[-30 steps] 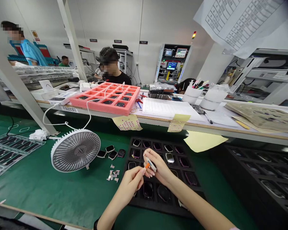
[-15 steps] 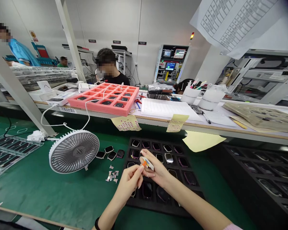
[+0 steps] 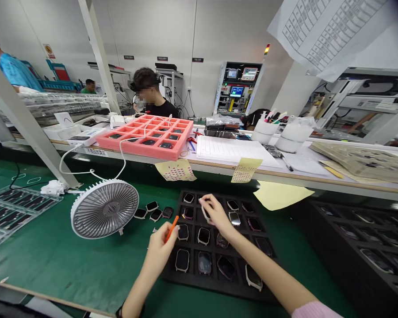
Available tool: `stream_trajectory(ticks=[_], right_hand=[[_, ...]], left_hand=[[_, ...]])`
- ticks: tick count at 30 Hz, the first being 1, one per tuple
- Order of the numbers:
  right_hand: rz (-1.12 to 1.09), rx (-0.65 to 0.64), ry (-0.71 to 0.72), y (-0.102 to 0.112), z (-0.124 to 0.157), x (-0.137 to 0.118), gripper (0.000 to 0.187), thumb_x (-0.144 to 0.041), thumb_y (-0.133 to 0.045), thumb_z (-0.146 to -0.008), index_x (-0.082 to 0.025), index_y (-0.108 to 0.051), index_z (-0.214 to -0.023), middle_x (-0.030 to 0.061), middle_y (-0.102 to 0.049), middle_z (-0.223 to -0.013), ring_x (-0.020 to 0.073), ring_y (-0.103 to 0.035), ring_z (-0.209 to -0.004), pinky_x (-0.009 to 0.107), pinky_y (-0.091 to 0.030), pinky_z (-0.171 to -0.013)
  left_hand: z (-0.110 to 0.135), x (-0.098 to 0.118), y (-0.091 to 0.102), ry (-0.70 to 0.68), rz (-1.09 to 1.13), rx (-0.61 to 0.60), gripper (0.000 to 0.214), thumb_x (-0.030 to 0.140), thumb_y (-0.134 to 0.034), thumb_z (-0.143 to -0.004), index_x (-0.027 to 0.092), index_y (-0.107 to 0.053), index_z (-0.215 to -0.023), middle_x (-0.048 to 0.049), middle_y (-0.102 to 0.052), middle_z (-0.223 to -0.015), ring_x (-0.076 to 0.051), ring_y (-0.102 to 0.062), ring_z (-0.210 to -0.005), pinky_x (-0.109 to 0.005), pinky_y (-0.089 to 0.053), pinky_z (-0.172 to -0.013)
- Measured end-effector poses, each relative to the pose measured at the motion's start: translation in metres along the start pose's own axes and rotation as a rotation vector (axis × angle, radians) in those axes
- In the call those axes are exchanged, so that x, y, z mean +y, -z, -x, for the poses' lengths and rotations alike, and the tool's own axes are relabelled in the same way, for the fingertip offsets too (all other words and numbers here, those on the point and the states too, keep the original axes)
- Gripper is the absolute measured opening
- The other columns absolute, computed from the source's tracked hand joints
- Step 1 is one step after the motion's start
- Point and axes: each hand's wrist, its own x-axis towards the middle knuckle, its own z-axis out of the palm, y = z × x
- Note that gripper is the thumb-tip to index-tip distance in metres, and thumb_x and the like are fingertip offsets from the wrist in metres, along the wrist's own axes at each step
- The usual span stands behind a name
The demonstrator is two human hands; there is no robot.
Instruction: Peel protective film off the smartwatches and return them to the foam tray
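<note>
My left hand (image 3: 161, 242) is closed around an orange pen-like stick (image 3: 171, 229), whose tip points up and to the right. It is beside the left edge of a black foam tray (image 3: 193, 223). Over the tray's upper middle, my right hand (image 3: 217, 215) pinches a light-rimmed watch case (image 3: 206, 212) by its edge, tilted up; the fingers hide part of it. Square watch cases with dark screens, such as one pale-rimmed watch (image 3: 203, 236) and one silver-faced watch (image 3: 234, 218), lie in the tray's pockets.
A white fan (image 3: 104, 210) stands left on the green mat (image 3: 73, 265). Several loose watches (image 3: 155, 214) lie between fan and tray. A pink foam tray (image 3: 142, 148) rests on the shelf above, near papers (image 3: 232, 148). Another black tray (image 3: 338, 256) stands at right. A co-worker (image 3: 154, 95) sits opposite.
My hands have moved apart: the left went left and down with the orange stick, the right moved up with the watch case. The case now hangs edge-on over the tray.
</note>
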Motion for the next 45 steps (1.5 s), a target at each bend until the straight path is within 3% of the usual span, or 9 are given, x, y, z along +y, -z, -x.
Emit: stream_trajectory(ticks=[3, 7, 10, 14, 22, 26, 34, 41, 45], right_hand=[[0.125, -0.017, -0.008, 0.018, -0.025, 0.023, 0.025, -0.045, -0.042, -0.083, -0.02, -0.049, -0.082, -0.0058, -0.04, -0.06, 0.0082, -0.036, -0.042, 0.019, -0.027, -0.036], [0.319, -0.072, 0.061, 0.024, -0.039, 0.046, 0.009, -0.023, -0.05, -0.078, -0.019, -0.056, -0.082, -0.003, -0.05, -0.062, 0.0127, -0.049, -0.057, 0.025, -0.04, -0.055], [0.458, -0.122, 0.114, 0.02, -0.036, 0.051, 0.008, -0.016, -0.051, -0.077, -0.019, -0.058, -0.08, -0.0013, -0.052, -0.063, 0.016, -0.053, -0.064, 0.03, -0.042, -0.067], [0.605, -0.11, 0.252, 0.009, -0.029, 0.041, 0.009, -0.013, -0.051, -0.079, -0.018, -0.058, -0.082, 0.0079, -0.057, -0.093, 0.0242, -0.05, -0.096, 0.041, -0.036, -0.088], [0.633, -0.277, 0.357, -0.03, -0.039, 0.03, 0.017, -0.017, -0.062, -0.077, -0.019, -0.057, -0.093, 0.0087, -0.059, -0.096, 0.0278, -0.049, -0.1, 0.047, -0.033, -0.091], [0.496, -0.324, 0.329, -0.027, -0.053, 0.036, 0.018, -0.019, -0.067, -0.071, -0.019, -0.056, -0.085, 0.0057, -0.057, -0.087, 0.0247, -0.05, -0.093, 0.043, -0.037, -0.087], [-0.03, -0.372, 0.127, -0.002, -0.056, 0.05, 0.046, -0.039, -0.074, -0.065, -0.018, -0.051, -0.099, -0.0002, -0.062, -0.074, 0.0142, -0.057, -0.067, 0.03, -0.043, -0.069], [-0.417, -0.321, 0.018, -0.017, -0.016, 0.018, 0.036, -0.047, -0.057, -0.081, -0.022, -0.05, -0.106, -0.0043, -0.051, -0.066, 0.0098, -0.048, -0.053, 0.023, -0.036, -0.05], [-0.682, -0.357, -0.065, -0.03, 0.004, -0.009, 0.03, -0.041, -0.063, -0.079, -0.021, -0.052, -0.099, -0.0063, -0.046, -0.063, 0.0055, -0.036, -0.04, 0.019, -0.024, -0.038]], left_hand=[[0.003, -0.028, 0.023, 0.063, -0.335, 0.051, 0.036, 0.05, -0.041, -0.083, 0.02, -0.037, -0.063, 0.0033, -0.039, -0.054, -0.012, -0.039, -0.048, -0.02, -0.027, -0.049], [0.009, -0.046, 0.039, 0.174, -0.535, 0.048, 0.032, 0.049, -0.035, -0.084, 0.022, -0.041, -0.069, 0.0004, -0.048, -0.056, -0.018, -0.051, -0.053, -0.022, -0.031, -0.052], [0.012, -0.044, 0.044, 0.218, -0.557, 0.056, 0.032, 0.051, -0.033, -0.086, 0.023, -0.044, -0.076, 0.0005, -0.051, -0.058, -0.02, -0.054, -0.058, -0.022, -0.033, -0.055], [0.01, -0.035, 0.044, 0.216, -0.506, 0.052, 0.035, 0.053, -0.031, -0.087, 0.023, -0.047, -0.081, 0.0001, -0.056, -0.064, -0.019, -0.056, -0.061, -0.021, -0.034, -0.057], [0.013, -0.027, 0.028, 0.15, -0.494, 0.027, 0.037, 0.054, -0.03, -0.088, 0.022, -0.042, -0.074, 0.0016, -0.049, -0.06, -0.016, -0.047, -0.055, -0.021, -0.03, -0.055], [0.017, -0.023, 0.029, 0.143, -0.483, 0.023, 0.036, 0.052, -0.03, -0.088, 0.022, -0.045, -0.077, 0.0009, -0.05, -0.062, -0.016, -0.047, -0.056, -0.022, -0.03, -0.057], [0.017, -0.017, 0.026, 0.105, -0.354, 0.015, 0.035, 0.05, -0.031, -0.089, 0.02, -0.05, -0.088, 0.0006, -0.053, -0.065, -0.016, -0.051, -0.059, -0.023, -0.033, -0.058], [0.004, 0.004, 0.003, 0.065, 0.126, -0.192, 0.036, 0.051, -0.034, -0.088, 0.018, -0.05, -0.086, 0.007, -0.041, -0.051, -0.008, -0.032, -0.042, -0.019, -0.026, -0.046], [-0.002, 0.019, -0.011, 0.116, 0.282, -0.292, 0.04, 0.056, -0.038, -0.085, 0.018, -0.049, -0.08, 0.0084, -0.041, -0.043, -0.005, -0.022, -0.033, -0.018, -0.019, -0.038]])
